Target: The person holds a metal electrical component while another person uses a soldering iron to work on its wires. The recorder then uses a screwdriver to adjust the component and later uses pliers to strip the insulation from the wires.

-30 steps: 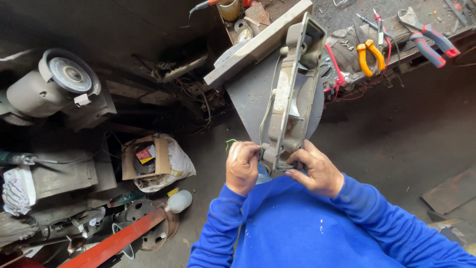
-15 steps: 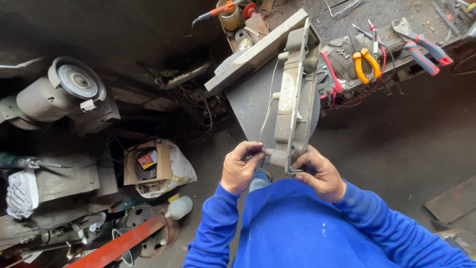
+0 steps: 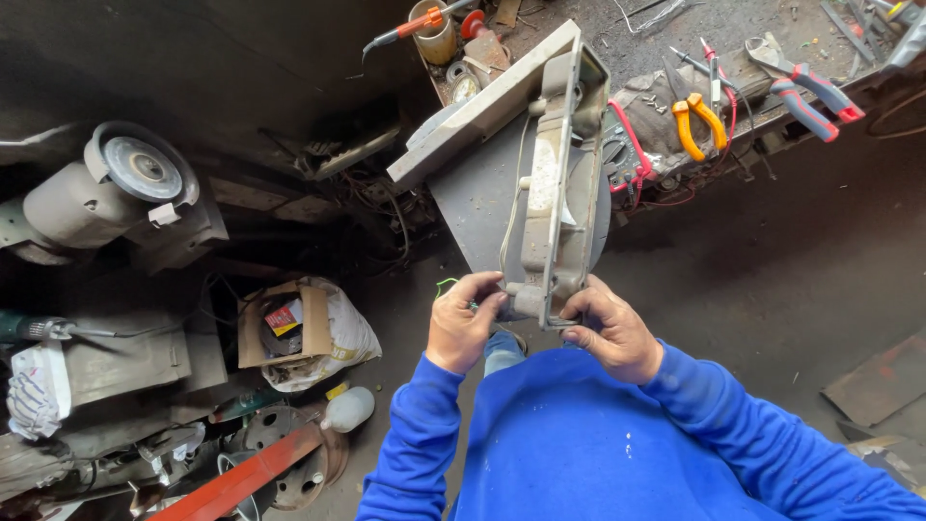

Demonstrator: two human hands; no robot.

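Observation:
A long grey metal housing (image 3: 555, 183) with a thin pale wire along its side stands on end in front of me, its upper end leaning against the workbench edge (image 3: 482, 116). My left hand (image 3: 463, 323) pinches its lower left corner, with a bit of green wire by the fingers. My right hand (image 3: 612, 328) grips the lower right edge. Both arms wear blue sleeves.
The workbench (image 3: 772, 106) holds yellow-handled pliers (image 3: 696, 121), red-and-grey pliers (image 3: 805, 87), a red-handled tool and a can. On the floor to the left lie an angle grinder (image 3: 116, 193), a cardboard box in a white bag (image 3: 299, 328), a red bar (image 3: 246, 478) and a white bottle.
The view has shifted slightly, so the housing sits a little further right and upright. Both hands stay at its lower end, the left fingers working at the corner.

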